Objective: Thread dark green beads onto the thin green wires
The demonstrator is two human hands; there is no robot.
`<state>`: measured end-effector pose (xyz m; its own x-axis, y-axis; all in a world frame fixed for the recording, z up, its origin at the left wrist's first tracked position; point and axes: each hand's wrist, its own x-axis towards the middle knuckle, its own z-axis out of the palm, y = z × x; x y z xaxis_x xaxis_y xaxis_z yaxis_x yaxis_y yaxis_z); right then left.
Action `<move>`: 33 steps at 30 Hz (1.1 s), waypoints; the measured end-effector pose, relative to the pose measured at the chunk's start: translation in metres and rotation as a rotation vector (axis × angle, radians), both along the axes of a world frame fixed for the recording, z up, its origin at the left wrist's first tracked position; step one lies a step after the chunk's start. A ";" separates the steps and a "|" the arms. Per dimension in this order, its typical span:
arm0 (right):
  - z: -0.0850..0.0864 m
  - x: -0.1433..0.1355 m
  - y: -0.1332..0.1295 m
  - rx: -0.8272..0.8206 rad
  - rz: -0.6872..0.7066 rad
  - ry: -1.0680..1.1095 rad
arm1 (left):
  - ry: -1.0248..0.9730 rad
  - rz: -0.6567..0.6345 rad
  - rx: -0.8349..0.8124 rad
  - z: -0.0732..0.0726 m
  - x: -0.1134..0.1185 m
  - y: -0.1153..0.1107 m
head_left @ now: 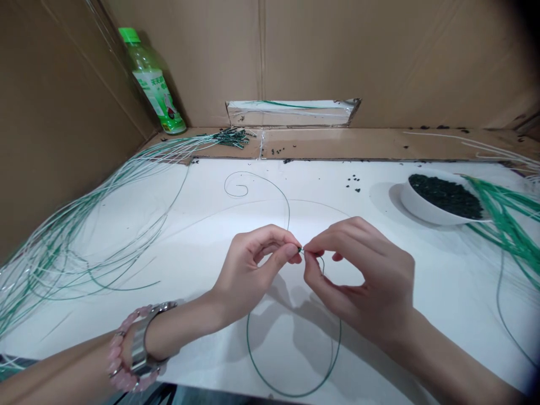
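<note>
Over the middle of the white tabletop, my left hand point(258, 260) pinches a tiny dark bead point(300, 249) between thumb and forefinger. Just right of it, my right hand point(363, 270) is closed in a pinch on a thin green cord point(294, 395) beside the bead. The fingertips of both hands nearly meet. The cord hangs below in a wide loop, and a thin strand point(288, 208) curls away behind my left hand. Exactly how the cord passes through or round the bead is hidden by my fingers.
A white bowl point(422, 209) of dark green pieces stands at right, beside a bundle of green cords point(506, 225). Green and white strands point(105, 191) with beaded ends spread over the left. A green-capped bottle point(154, 84) leans in the corner of the cardboard walls point(316, 50).
</note>
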<state>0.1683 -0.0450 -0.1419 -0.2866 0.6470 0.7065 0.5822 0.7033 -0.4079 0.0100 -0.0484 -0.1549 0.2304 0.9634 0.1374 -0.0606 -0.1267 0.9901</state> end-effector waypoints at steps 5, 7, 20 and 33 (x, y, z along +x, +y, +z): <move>0.001 0.001 -0.001 0.011 0.004 -0.012 | 0.009 0.005 0.016 -0.002 0.000 0.001; 0.002 0.001 -0.001 0.025 0.008 -0.016 | 0.014 0.007 0.019 -0.002 0.000 0.001; 0.000 0.000 -0.001 0.098 -0.022 -0.067 | 0.059 0.034 0.053 -0.002 0.000 0.001; 0.002 0.004 0.000 -0.139 0.054 0.092 | 0.085 0.073 0.084 -0.001 0.000 0.003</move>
<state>0.1719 -0.0448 -0.1402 -0.2622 0.7258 0.6360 0.5008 0.6657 -0.5532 0.0098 -0.0455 -0.1563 0.1742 0.9638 0.2017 0.0354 -0.2108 0.9769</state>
